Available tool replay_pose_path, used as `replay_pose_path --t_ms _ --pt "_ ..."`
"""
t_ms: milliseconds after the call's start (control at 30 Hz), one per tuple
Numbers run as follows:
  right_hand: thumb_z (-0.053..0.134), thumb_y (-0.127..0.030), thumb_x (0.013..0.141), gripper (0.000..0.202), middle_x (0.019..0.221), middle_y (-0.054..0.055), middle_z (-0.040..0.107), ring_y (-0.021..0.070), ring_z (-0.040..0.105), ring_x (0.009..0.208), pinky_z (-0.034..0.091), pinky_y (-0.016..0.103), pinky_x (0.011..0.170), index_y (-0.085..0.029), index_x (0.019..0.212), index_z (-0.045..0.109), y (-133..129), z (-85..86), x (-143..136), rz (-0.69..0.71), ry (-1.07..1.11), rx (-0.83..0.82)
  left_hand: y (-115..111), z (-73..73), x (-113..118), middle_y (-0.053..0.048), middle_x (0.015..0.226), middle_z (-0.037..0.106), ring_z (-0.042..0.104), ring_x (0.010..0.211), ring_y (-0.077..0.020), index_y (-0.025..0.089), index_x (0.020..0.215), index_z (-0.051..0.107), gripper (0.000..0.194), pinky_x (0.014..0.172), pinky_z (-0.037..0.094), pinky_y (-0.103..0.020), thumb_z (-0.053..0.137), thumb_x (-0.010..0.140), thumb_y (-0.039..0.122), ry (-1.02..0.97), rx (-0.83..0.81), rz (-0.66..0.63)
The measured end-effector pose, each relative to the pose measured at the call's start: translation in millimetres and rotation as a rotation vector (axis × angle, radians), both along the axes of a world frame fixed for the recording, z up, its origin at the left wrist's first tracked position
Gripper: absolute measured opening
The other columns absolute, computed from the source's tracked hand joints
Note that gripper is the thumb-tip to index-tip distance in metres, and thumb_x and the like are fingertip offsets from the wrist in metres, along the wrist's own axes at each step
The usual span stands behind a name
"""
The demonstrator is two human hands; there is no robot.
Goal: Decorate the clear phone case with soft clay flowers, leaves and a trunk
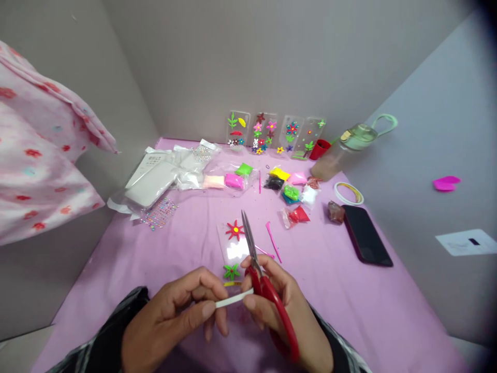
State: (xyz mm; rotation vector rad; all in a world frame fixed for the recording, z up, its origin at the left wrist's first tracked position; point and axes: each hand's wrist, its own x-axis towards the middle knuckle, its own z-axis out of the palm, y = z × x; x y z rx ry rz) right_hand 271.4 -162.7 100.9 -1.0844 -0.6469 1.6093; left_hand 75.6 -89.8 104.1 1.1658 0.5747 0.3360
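Note:
Near the front edge, my left hand [180,313] pinches one end of a narrow white strip [235,299]. The strip's other end meets the fingers of my right hand [285,305], which also holds red-handled scissors [277,300]. Their blades point up and away, nearly closed. Just beyond my hands lies a clear phone case [225,246] with a red flower [235,230] at its top and a green flower [231,271] lower down. A short yellow piece [232,284] shows below the green flower, partly beside my fingers.
Pink tools [274,242] and clay packets [235,181] lie beyond. Decorated cases [237,129] lean at the back. On the right are a bottle [341,150], tape rolls [349,194] and a phone [367,235]; packaged cases [151,184] lie left, near a hanging floral cloth [42,145].

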Motion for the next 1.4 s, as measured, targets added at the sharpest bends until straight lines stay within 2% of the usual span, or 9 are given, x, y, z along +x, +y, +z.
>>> replay_pose_path --t_ms 200,367,467,533,600,767,1067,1300,1400 --pt "0.075 -0.033 0.083 0.039 0.072 -0.006 0.053 0.0025 0.036 0.048 0.028 0.016 0.045 -0.020 0.113 0.054 -2 -1.4 4 -0.099 0.072 0.058 1 1.1 -4 0.001 0.081 0.071 0.063 0.083 -0.0168 0.024 0.097 0.064 0.020 0.083 0.045 -0.028 0.053 0.098 0.040 0.018 0.075 0.025" --pt "0.065 -0.033 0.090 0.030 0.056 -0.009 0.047 0.0038 0.032 0.044 0.030 0.016 0.044 -0.020 0.115 0.054 -4 -6.7 8 -0.091 0.219 0.091 2 -4.6 -10 0.002 0.081 0.072 0.064 0.086 -0.0167 0.025 0.096 0.064 0.019 0.097 0.039 -0.031 0.055 0.098 0.040 0.008 0.074 0.042" --pt "0.070 -0.035 0.087 0.034 0.070 -0.005 0.058 0.0020 0.037 0.043 0.031 0.016 0.043 -0.021 0.113 0.053 -5 -2.3 12 -0.036 0.162 0.087 1 -3.6 -13 0.004 0.073 0.069 0.061 0.074 -0.0128 0.023 0.091 0.065 0.022 0.085 0.044 -0.024 0.058 0.095 0.043 -0.005 0.041 0.110" --pt "0.076 -0.035 0.082 0.039 0.086 0.000 0.064 0.0021 0.042 0.047 0.034 0.015 0.045 -0.022 0.111 0.053 -8 5.4 13 -0.005 0.047 0.060 -2 1.1 -12 0.003 0.069 0.067 0.055 0.062 -0.0107 0.022 0.089 0.064 0.023 0.064 0.043 -0.020 0.058 0.095 0.044 0.022 0.005 0.097" --pt "0.080 -0.033 0.077 0.044 0.093 0.002 0.065 0.0037 0.044 0.053 0.037 0.016 0.048 -0.023 0.111 0.053 -11 14.5 12 0.049 -0.047 0.025 -6 8.0 -8 0.003 0.066 0.067 0.051 0.057 -0.0103 0.021 0.086 0.064 0.023 0.058 0.040 -0.020 0.059 0.094 0.042 0.068 0.035 0.053" --pt "0.082 -0.027 0.073 0.038 0.071 -0.005 0.055 0.0057 0.041 0.058 0.034 0.017 0.053 -0.020 0.101 0.057 -16 26.7 4 0.125 -0.216 0.035 -15 18.6 8 0.002 0.061 0.064 0.055 0.060 -0.0139 0.021 0.075 0.060 0.022 0.063 0.040 -0.023 0.061 0.089 0.039 0.116 0.161 0.024" --pt "0.080 -0.033 0.078 0.040 0.079 -0.005 0.056 0.0010 0.039 0.048 0.030 0.013 0.043 -0.022 0.106 0.055 -22 4.6 10 0.056 0.061 0.040 -14 8.4 -2 0.001 0.071 0.062 0.053 0.068 -0.0155 0.023 0.087 0.062 0.028 0.066 0.037 -0.025 0.049 0.097 0.046 0.041 0.156 0.008" --pt "0.065 -0.036 0.091 0.028 0.059 -0.009 0.047 0.0031 0.034 0.045 0.030 0.015 0.045 -0.020 0.111 0.052 -23 0.1 12 0.023 0.162 0.122 -10 0.9 -12 0.001 0.069 0.065 0.054 0.073 -0.0172 0.024 0.091 0.063 0.029 0.073 0.038 -0.027 0.049 0.098 0.048 0.027 0.053 0.031" --pt "0.069 -0.036 0.089 0.033 0.069 -0.005 0.058 0.0014 0.038 0.043 0.031 0.014 0.043 -0.020 0.110 0.051 -23 2.0 14 0.076 0.151 0.103 -12 -2.3 -13 0.002 0.066 0.065 0.054 0.072 -0.0163 0.024 0.090 0.062 0.026 0.073 0.039 -0.026 0.052 0.097 0.046 -0.009 -0.005 0.043"
